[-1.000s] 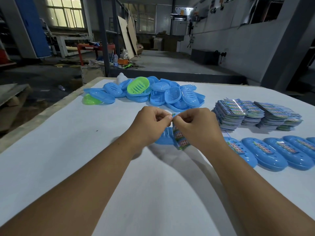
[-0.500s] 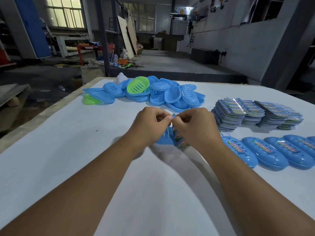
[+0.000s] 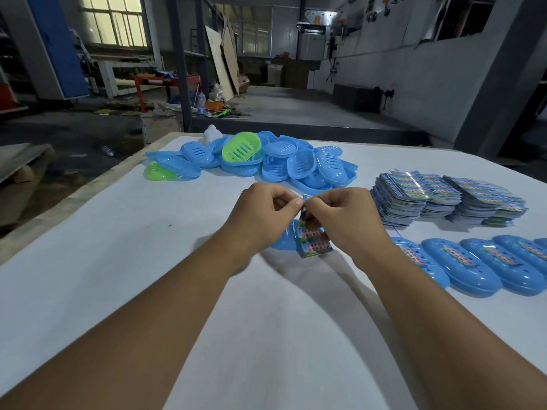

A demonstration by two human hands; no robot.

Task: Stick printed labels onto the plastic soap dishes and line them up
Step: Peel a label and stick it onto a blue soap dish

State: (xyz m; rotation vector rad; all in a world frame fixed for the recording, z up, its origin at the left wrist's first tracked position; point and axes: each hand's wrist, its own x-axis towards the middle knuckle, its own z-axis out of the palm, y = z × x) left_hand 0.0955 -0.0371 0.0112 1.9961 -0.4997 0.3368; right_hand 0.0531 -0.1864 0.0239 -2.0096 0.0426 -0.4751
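Hands together mid-tabletop point(image 3: 88, 276): left hand point(image 3: 263, 214) and right hand point(image 3: 343, 220) both pinch top edge of a label point(image 3: 312, 242), hanging over a blue soap dish point(image 3: 284, 239). Labelled dishes point(image 3: 485, 261) lined up right; label stacks point(image 3: 444, 202) behind; unlabelled pile point(image 3: 266, 161) beyond.

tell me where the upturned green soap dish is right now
In the head view the green soap dish sits at the table's far left-centre, atop the pile of blue dishes.
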